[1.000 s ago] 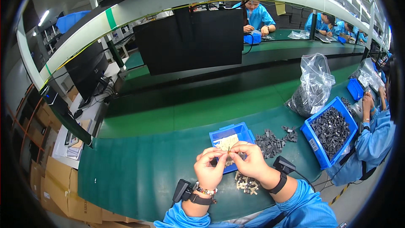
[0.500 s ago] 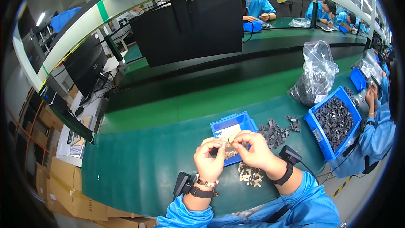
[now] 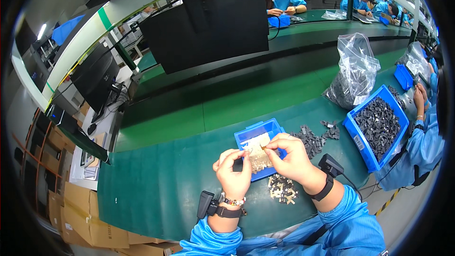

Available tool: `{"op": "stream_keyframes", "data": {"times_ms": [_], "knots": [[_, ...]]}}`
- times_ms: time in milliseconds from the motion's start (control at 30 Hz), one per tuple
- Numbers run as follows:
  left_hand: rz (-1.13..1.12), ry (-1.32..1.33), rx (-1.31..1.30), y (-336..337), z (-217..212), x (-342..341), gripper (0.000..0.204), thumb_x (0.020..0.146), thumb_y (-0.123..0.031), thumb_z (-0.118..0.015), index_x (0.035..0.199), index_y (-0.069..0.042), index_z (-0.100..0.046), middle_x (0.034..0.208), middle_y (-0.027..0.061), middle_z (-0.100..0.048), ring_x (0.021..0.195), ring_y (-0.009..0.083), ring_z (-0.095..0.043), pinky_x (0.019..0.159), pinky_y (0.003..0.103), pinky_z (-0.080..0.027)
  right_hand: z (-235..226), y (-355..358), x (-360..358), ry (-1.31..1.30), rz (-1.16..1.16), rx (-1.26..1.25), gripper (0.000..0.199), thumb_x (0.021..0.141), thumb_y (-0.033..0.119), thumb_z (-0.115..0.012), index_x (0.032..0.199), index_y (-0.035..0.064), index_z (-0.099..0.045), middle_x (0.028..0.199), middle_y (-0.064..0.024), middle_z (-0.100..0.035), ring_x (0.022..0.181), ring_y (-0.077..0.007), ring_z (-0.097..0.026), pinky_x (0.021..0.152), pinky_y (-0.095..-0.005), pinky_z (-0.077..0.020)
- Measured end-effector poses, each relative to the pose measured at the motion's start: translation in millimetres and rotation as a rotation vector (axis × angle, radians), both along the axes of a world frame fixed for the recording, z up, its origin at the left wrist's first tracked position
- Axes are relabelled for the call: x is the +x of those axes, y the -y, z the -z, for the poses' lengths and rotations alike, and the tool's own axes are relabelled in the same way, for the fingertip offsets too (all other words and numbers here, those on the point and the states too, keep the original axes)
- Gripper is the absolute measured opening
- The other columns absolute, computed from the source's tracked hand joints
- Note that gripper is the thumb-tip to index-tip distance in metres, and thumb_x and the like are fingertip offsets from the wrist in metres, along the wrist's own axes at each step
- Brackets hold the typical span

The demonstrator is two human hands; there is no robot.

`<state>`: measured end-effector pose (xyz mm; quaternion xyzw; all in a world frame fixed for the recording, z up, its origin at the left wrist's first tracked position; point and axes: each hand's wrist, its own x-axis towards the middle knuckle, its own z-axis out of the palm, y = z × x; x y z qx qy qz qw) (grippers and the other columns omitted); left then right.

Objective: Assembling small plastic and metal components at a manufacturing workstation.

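Observation:
My left hand (image 3: 234, 173) and my right hand (image 3: 289, 156) are raised close together over the green table (image 3: 156, 185), in front of a small blue bin (image 3: 272, 127) that holds pale small parts. The fingertips of both hands pinch a tiny pale part (image 3: 260, 148) between them. Just below my right wrist lies a small pile of tan and dark parts (image 3: 282, 189). Right of the bin there is a heap of dark grey parts (image 3: 310, 137). Both wrists wear black bands.
A larger blue bin (image 3: 379, 123) full of dark parts sits at the right, with a clear plastic bag (image 3: 355, 71) of parts behind it. A co-worker in blue (image 3: 422, 137) works at the right edge. Black screens (image 3: 213, 23) stand across the belt. Cardboard boxes (image 3: 76, 213) are stacked at lower left.
Both hands have stayed together over the small blue bin, working the tiny part between the fingertips. The view has shifted slightly; nothing else has moved.

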<state>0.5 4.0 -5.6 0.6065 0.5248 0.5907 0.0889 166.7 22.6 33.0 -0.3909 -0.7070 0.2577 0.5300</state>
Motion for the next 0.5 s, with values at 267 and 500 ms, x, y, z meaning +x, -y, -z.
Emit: {"op": "stream_keyframes", "data": {"times_ms": [267, 500], "knots": [[-0.041, -0.169, -0.117, 4.7, -8.1, 0.6, 0.012, 0.079, -0.006, -0.07, 0.091, -0.008, -0.072, 0.094, 0.0068, -0.072, 0.095, 0.0169, -0.066, 0.089, 0.035, -0.041, 2.9, 0.5, -0.5, 0.064, 0.033, 0.082, 0.004, 0.077, 0.003, -0.069, 0.08, 0.0018, -0.068, 0.08, -0.0117, -0.066, 0.077, -0.029, -0.064, 0.071, -0.0364, -0.0511], [0.099, -0.092, -0.115, 8.0, -13.2, 0.4, 0.01, 0.084, -0.014, -0.069, 0.092, -0.011, -0.075, 0.096, 0.0017, -0.074, 0.109, 0.0207, -0.061, 0.096, 0.041, -0.031, -3.2, 1.4, 0.0, 0.181, 0.063, 0.258, 0.007, 0.074, 0.003, -0.072, 0.079, 0.0043, -0.069, 0.077, -0.0078, -0.064, 0.074, -0.0265, -0.062, 0.067, -0.0364, -0.0499]]}}
